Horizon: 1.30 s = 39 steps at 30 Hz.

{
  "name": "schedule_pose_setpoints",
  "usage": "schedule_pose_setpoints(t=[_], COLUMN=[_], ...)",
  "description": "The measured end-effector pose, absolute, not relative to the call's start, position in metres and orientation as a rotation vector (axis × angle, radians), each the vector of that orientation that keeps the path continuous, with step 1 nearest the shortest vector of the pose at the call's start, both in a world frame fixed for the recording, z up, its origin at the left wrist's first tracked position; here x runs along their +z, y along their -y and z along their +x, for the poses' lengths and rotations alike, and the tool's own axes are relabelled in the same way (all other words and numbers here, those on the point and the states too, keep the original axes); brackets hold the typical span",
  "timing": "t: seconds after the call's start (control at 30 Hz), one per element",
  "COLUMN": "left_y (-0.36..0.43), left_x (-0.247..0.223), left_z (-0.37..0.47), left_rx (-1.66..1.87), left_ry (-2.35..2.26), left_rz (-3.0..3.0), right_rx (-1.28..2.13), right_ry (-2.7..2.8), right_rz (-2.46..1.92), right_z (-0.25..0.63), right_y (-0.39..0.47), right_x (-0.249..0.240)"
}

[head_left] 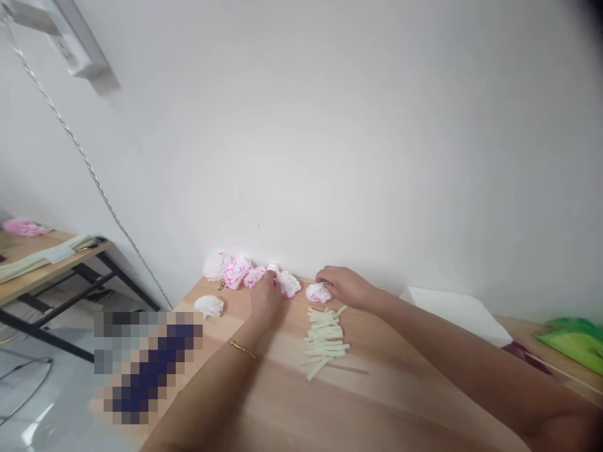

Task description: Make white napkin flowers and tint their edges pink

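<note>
Along the wall lies a row of ruffled white-and-pink paper flowers (237, 272). My left hand (266, 296), with a gold bangle at the wrist, reaches into this row, its fingers closed at a white-and-pink flower (289, 285); the fingertips are partly hidden. To the right, my right hand (346, 286) has its fingers bent and pressed together at the edge of a single white-and-pink flower (318, 293) lying on the wooden table (282, 402). Nearer to me is a stack of pale green strips (325, 336), laid mostly crosswise. One whiter flower (208, 306) sits apart at the left edge.
A white box or sheet (456, 314) stands right of my right forearm, with green material (572, 345) beyond it. Another table (51, 267) on the left carries a pink flower and pale strips. A twisted cord (89, 166) hangs from a wall socket strip. One patch is pixelated.
</note>
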<state>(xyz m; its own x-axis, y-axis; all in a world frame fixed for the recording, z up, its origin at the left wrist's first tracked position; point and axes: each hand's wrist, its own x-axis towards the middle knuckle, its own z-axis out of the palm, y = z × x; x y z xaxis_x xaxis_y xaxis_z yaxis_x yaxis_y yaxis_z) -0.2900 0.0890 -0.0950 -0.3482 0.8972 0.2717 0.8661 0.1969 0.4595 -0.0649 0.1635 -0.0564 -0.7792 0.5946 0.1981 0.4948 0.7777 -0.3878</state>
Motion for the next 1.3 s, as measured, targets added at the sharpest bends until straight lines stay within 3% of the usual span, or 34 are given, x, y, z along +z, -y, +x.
schedule_pose_setpoints(t=[0.3, 0.63, 0.93, 1.3], left_y=[-0.093, -0.098, -0.092, -0.094], left_x=[-0.102, -0.1, -0.08, -0.094], left_z=[-0.286, -0.275, -0.305, -0.306], left_rx=[0.991, 1.059, 0.941, 0.82], left_ry=[-2.336, -2.373, -2.428, -2.431], left_rz=[1.802, 1.742, 1.747, 1.639], right_rx=[0.357, 0.317, 0.316, 0.34], right_ry=[2.666, 2.58, 2.6, 2.625], right_rz=[-0.817, -1.02, -1.015, -1.016], right_z=[-0.1, -0.106, -0.09, -0.104], right_y=[-0.175, -0.171, -0.166, -0.161], right_x=[-0.086, -0.085, -0.076, -0.088])
